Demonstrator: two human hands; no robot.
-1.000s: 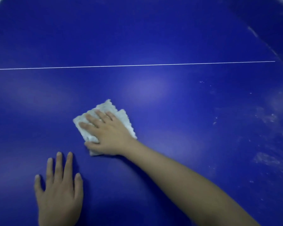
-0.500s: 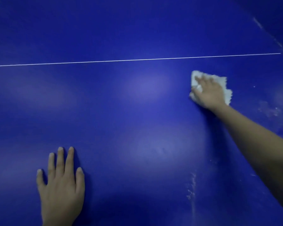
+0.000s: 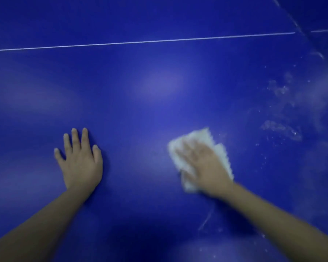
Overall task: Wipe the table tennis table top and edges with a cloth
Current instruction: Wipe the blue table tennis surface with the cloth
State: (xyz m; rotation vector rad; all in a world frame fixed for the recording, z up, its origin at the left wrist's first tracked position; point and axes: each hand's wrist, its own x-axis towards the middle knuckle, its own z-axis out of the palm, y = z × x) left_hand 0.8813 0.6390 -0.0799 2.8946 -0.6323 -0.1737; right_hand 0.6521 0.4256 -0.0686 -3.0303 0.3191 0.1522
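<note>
The right hand (image 3: 204,165) is laid flat on a white cloth (image 3: 199,138), palm down, and the cloth is pressed against the blue table top (image 3: 140,114). The fingers (image 3: 186,150) are seen stretched out rather than curled, pointed away from the person and toward the left; nothing is gripped, the cloth is only held down under the palm. Hand and cloth are blurred, so finer detail of the finger spread cannot be made out.

The cloth is folded into a rough rectangle and is found right of centre in the near half of the view. Its long axis is set from near-right to far-left, roughly in line with the hand above it. One corner is pointed away toward the white line (image 3: 140,42), and a scalloped edge is shown just beside the wrist on the right.

Well apart to the left, the left hand (image 3: 80,159) is rested flat on the table, fingers straight and slightly spread, with nothing held.

Farther right of the cloth, whitish smears and specks (image 3: 280,127) are seen on the surface. A thin pale streak (image 3: 206,220) is seen nearer the person, beside the right forearm.
</note>
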